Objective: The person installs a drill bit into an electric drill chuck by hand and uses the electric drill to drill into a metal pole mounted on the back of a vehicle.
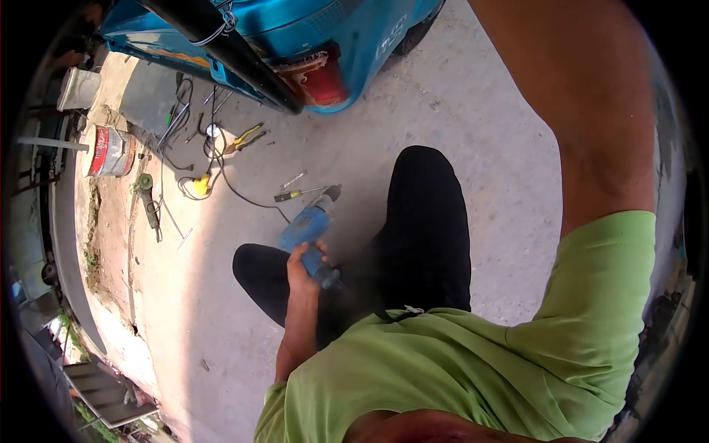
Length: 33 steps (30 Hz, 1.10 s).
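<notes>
My left hand point(301, 272) is closed around a blue object point(316, 267) with a dark end, low over my left thigh. Directly beyond my fingers is a larger blue body point(304, 227) with a dark tip, which looks like a power tool; whether both blue parts are one piece I cannot tell. Past it on the concrete lies a screwdriver point(297, 194) with a yellow and black handle. My right arm reaches up along the right side, and its hand is outside the picture.
A blue vehicle body point(317, 37) and a black bar point(221, 52) stand at the top. Yellow-handled pliers point(247, 139), black cables, a yellow plug point(201, 184), a dark green tool point(148, 199) and a red-and-white bucket point(111, 151) are on the left.
</notes>
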Motion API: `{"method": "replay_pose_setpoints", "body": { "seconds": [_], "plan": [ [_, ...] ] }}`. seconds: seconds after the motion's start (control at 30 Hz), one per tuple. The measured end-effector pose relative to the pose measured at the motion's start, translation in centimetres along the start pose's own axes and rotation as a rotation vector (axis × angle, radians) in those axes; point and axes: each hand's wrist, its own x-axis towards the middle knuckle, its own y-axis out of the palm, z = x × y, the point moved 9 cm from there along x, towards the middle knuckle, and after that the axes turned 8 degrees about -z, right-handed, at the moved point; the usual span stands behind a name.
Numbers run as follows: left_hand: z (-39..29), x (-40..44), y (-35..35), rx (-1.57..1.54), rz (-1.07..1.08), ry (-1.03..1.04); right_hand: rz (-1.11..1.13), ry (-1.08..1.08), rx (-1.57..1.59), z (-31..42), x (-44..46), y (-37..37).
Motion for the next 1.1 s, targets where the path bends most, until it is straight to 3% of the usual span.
{"method": "replay_pose_setpoints", "body": {
  "seconds": [0.57, 0.77, 0.8, 0.87, 0.9, 0.93, 0.97, 1.1],
  "plan": [
    [2.1, 0.9, -2.0, 0.027, -0.089, -0.067, 0.031, -0.147, -0.209, -0.9, 1.1, 2.3],
    [2.3, 1.4, -3.1, -0.018, -0.114, -0.074, -0.316, -0.627, -0.027, 11.3, -6.4, -2.9],
    [2.2, 1.2, -3.2, -0.032, -0.109, -0.067, -0.256, -0.648, 0.085, 12.4, -8.7, -2.4],
    [2.0, 1.1, -3.1, -0.061, -0.095, -0.045, 0.109, -0.428, 0.353, 10.5, -12.5, 2.0],
    [1.8, 1.1, -3.1, -0.068, -0.089, -0.034, 0.377, -0.119, 0.377, 6.6, -15.2, 6.7],
    [1.6, 1.0, -3.3, -0.069, -0.088, -0.027, 0.474, 0.246, 0.026, 0.9, -18.2, 10.5],
    [1.7, 0.9, -3.5, -0.055, -0.102, -0.036, 0.749, 0.459, -0.153, -6.1, -21.6, 12.7],
    [1.3, -1.1, -3.1, -0.070, -0.115, -0.014, 0.955, 0.679, -0.507, -24.1, -24.5, 16.5]
  ]
}}
